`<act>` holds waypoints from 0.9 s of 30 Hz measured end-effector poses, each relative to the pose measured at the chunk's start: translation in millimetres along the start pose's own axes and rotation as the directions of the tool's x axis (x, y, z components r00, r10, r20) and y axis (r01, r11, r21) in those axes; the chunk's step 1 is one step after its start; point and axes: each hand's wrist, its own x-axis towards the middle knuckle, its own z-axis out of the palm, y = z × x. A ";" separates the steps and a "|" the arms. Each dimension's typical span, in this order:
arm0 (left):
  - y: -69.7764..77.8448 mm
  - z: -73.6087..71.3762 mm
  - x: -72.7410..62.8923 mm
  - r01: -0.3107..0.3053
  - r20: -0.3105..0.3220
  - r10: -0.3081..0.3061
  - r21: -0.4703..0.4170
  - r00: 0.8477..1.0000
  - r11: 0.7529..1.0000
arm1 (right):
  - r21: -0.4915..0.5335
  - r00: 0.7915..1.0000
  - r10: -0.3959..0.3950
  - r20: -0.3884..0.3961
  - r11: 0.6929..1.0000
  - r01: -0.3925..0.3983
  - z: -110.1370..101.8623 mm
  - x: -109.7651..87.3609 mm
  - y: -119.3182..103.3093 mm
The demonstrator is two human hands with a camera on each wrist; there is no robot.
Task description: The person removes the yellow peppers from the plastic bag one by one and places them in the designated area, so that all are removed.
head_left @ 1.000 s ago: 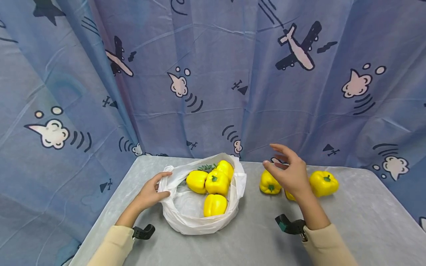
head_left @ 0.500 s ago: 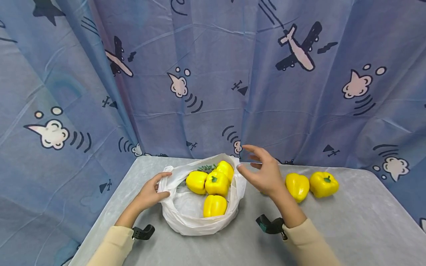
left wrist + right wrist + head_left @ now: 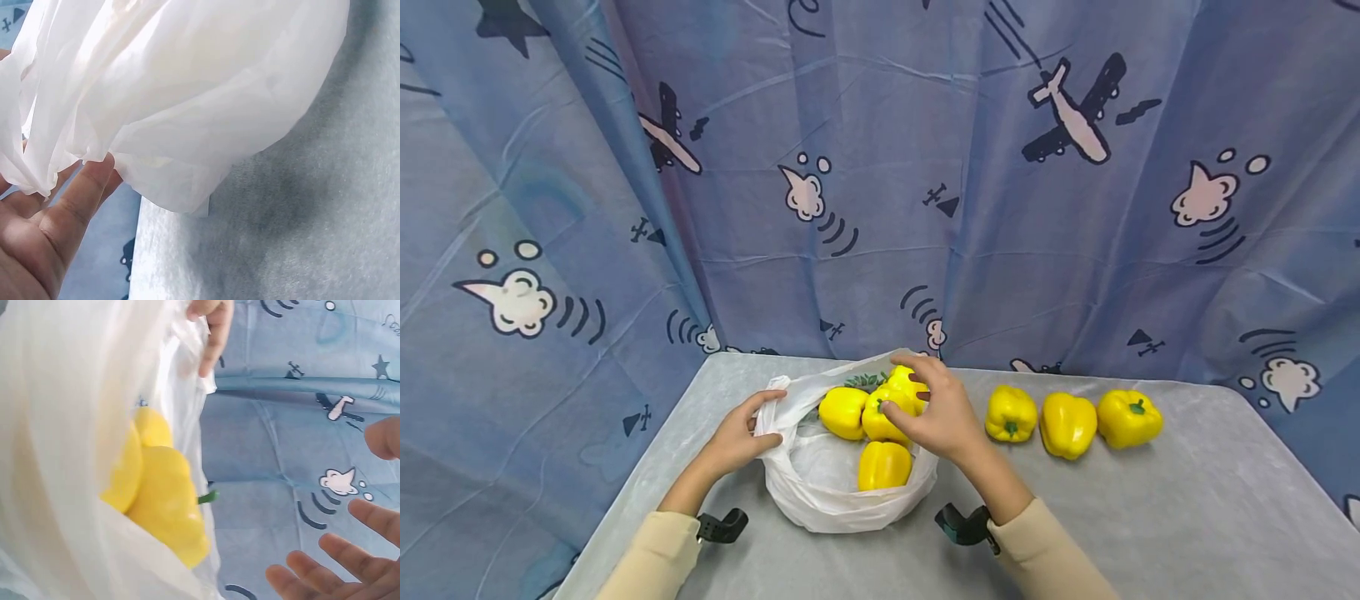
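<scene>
A white plastic bag (image 3: 850, 510) stands on the table with its mouth wide, and several yellow bell peppers lie inside, one of them (image 3: 884, 467) near the front rim. My left hand (image 3: 735, 437) holds the bag's left edge; in the left wrist view its fingers (image 3: 84, 187) are at the thin plastic (image 3: 206, 94). Over the bag's right side hovers my right hand (image 3: 946, 410), fingers apart and holding nothing, partly hiding the peppers below. The right wrist view shows those spread fingers (image 3: 337, 550) beside the bag and a pepper (image 3: 169, 500) with a green stem.
To the right of the bag, three yellow bell peppers stand in a row: a left one (image 3: 1011, 414), a middle one (image 3: 1068, 425) and a right one (image 3: 1129, 418). Behind the grey table (image 3: 1195, 508) hangs a blue patterned curtain (image 3: 880, 167).
My right hand has moved left, from above the loose peppers to over the bag, bringing all three peppers in the row into view. My left hand stays at the bag's edge.
</scene>
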 end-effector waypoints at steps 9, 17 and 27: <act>-2.7 -0.3 0.4 0.000 -0.009 0.000 0.009 1.000 1.000 | -0.009 1.000 0.008 0.001 1.000 -0.008 17.8 1.7 10.4; -1.6 -0.4 -1.1 -0.012 -0.003 0.012 -0.008 1.000 1.000 | -0.050 0.999 0.039 -0.012 0.998 -0.039 28.9 1.4 23.7; 1.5 -0.6 -2.8 -0.015 -0.003 0.015 -0.017 1.000 1.000 | -0.119 0.996 0.085 0.023 0.990 -0.082 37.7 0.4 39.3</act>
